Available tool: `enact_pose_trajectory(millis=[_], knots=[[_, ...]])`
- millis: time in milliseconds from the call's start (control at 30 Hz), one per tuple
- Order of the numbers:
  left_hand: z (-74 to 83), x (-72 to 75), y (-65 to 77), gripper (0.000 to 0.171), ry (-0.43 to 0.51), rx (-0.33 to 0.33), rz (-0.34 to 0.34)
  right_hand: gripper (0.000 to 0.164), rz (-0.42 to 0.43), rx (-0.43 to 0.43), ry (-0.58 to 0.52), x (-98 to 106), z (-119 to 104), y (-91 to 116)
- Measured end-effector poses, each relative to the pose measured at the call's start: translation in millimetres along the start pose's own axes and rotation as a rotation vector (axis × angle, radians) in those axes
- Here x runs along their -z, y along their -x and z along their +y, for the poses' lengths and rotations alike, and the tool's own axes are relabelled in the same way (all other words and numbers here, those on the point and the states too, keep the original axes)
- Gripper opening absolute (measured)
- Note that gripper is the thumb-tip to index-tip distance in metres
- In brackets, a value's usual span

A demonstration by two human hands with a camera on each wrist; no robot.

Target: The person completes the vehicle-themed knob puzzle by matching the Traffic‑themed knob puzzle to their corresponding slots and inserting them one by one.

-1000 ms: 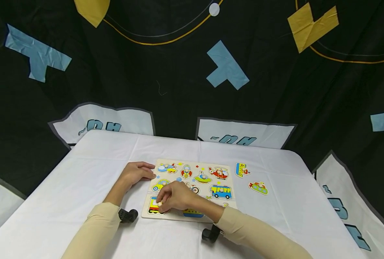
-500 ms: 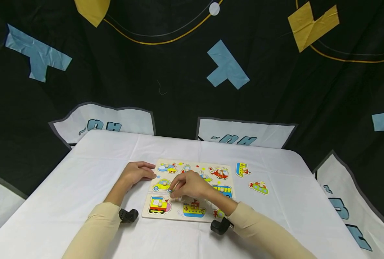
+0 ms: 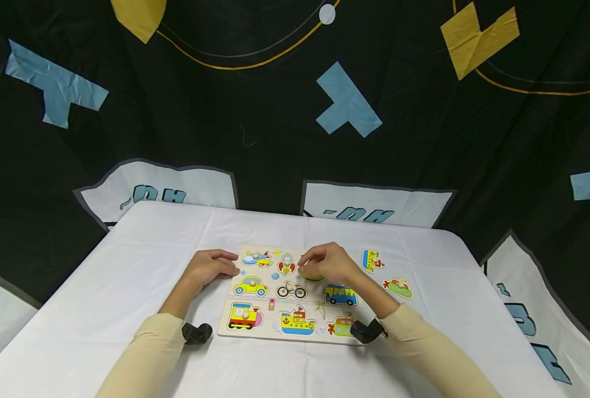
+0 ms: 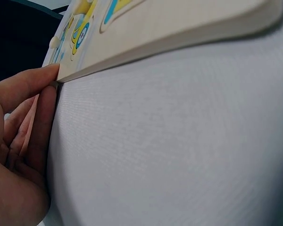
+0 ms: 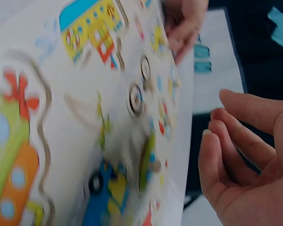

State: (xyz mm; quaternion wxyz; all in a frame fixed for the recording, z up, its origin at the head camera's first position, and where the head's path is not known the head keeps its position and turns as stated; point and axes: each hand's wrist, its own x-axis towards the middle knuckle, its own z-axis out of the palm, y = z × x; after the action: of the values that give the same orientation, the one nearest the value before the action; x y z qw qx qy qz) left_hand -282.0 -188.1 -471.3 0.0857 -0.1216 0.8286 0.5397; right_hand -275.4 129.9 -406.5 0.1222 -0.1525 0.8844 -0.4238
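A wooden peg puzzle board (image 3: 272,335) lies on the table, with vehicle pictures and small round knobs. At its left edge rests my left hand (image 3: 210,269); the left wrist view has the thumb and a finger (image 4: 43,110) pinching the board's edge near a corner. Above the board's right half hovers my right hand (image 3: 330,262), partly covering the flying saucer (image 3: 312,278). Nothing shows between its bent, parted fingers (image 5: 212,162) in the right wrist view. The train (image 3: 245,315), car (image 3: 251,285) and bicycle (image 3: 291,289) sit in the board.
Right of the board, a loose boat piece (image 3: 371,261) and a loose submarine piece (image 3: 398,288) lie on the white tablecloth (image 3: 275,367). Matching boat (image 3: 297,322) and submarine (image 3: 340,326) pictures appear in the board's front row. A black curtain (image 3: 275,138) hangs behind.
My right hand has moved from the train at front left, across the bicycle, to the flying saucer at back right, uncovering the front row. My left hand stays at the board's edge.
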Motion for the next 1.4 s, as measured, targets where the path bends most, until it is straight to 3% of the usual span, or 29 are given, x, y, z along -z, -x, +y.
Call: enact_pose_trajectory(millis=[133, 300, 700, 900, 1400], knots=[[-0.7, 0.3, -0.3, 0.045, -0.002, 0.002, 0.007, 0.015, 0.110, -0.071, -0.008, 18, 10, 1], [-0.9, 1.5, -0.8, 0.044, 0.013, 0.004, 0.013, 0.028, 0.183, -0.151, -0.010, 40, 27, 3], [-1.5, 1.5, 0.7, 0.047, 0.026, -0.012, 0.002, 0.043, 0.344, -0.227, -0.007, 79, 67, 18], [-0.6, -0.1, 1.7, 0.045, 0.024, -0.016, 0.004, 0.044, 0.364, -0.296, -0.024, 85, 89, 20], [-0.3, -0.9, 5.6, 0.044, 0.043, -0.031, 0.010, 0.040, 0.453, -0.321, -0.059, 82, 127, 20]])
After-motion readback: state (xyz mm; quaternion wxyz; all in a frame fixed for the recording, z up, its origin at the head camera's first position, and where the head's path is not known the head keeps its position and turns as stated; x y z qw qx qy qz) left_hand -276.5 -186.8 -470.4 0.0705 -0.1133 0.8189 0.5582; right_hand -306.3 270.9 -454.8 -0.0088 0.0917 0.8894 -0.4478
